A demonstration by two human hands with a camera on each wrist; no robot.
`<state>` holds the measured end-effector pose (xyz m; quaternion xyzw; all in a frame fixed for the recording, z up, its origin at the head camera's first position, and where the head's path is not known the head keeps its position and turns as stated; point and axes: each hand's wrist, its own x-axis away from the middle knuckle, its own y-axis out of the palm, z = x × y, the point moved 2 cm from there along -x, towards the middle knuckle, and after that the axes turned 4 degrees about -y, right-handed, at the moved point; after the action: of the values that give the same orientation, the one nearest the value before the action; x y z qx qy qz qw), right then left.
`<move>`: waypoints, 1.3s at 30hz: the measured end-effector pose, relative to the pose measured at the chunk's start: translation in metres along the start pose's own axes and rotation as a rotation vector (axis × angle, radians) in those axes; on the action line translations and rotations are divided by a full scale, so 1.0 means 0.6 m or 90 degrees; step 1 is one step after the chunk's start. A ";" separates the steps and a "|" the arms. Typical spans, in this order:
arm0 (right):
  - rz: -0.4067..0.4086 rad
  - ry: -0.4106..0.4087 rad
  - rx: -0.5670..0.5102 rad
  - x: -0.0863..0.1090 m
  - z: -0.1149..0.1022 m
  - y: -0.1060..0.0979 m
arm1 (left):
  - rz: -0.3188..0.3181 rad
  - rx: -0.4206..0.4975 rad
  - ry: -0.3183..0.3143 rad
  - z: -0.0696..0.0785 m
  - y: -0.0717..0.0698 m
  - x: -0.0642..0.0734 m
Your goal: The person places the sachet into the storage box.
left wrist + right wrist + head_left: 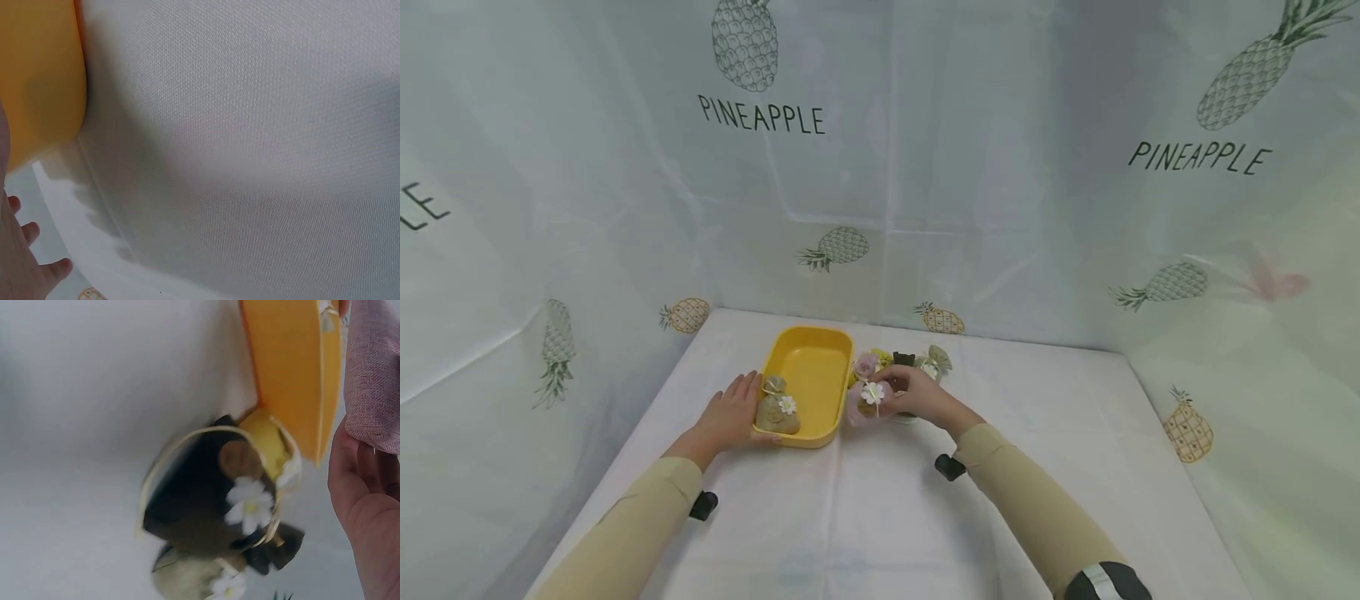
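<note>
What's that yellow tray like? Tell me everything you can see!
The yellow tray is a rectangle with rounded corners and smooth walls that look like plastic. It sits upright, open at the top, on the white tabletop. A tan pouch with a white flower lies in the near left corner. The left hand touches the tray's left side.

Pouch (777, 416) in tray (811, 372), near-left corner

1. The word "PINEAPPLE" (762, 115), in dark capitals, stands on the white sheet (985, 183) behind the tabletop (1075, 433), above its far left corner.
2. A second "PINEAPPLE" (1200, 158), also in dark capitals, stands above the tabletop's far right corner.
3. The letters "LE" (422, 207), tilted and cut by the frame, stand on the sheeting beyond the tabletop's left edge.
</note>
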<state>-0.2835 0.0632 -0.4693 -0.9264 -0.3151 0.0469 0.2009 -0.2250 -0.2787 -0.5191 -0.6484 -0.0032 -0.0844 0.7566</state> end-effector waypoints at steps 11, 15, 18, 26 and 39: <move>-0.102 -0.048 0.007 -0.066 -0.046 0.044 | 0.001 0.020 0.011 0.006 -0.006 0.004; -0.141 -0.051 0.018 -0.089 -0.046 0.055 | -0.002 0.017 0.010 0.007 -0.003 0.001; -0.159 -0.053 0.034 -0.106 -0.047 0.063 | -0.004 0.008 0.013 0.004 -0.001 -0.001; -0.215 -0.042 0.082 -0.143 -0.047 0.081 | -0.007 0.000 0.004 -0.001 0.003 -0.002; -0.297 0.014 0.109 -0.175 -0.057 0.094 | 0.003 0.001 0.002 -0.005 0.009 -0.005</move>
<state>-0.3281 -0.0522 -0.4650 -0.8085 -0.5133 0.0156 0.2874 -0.2275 -0.2806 -0.5253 -0.6475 -0.0004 -0.0834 0.7575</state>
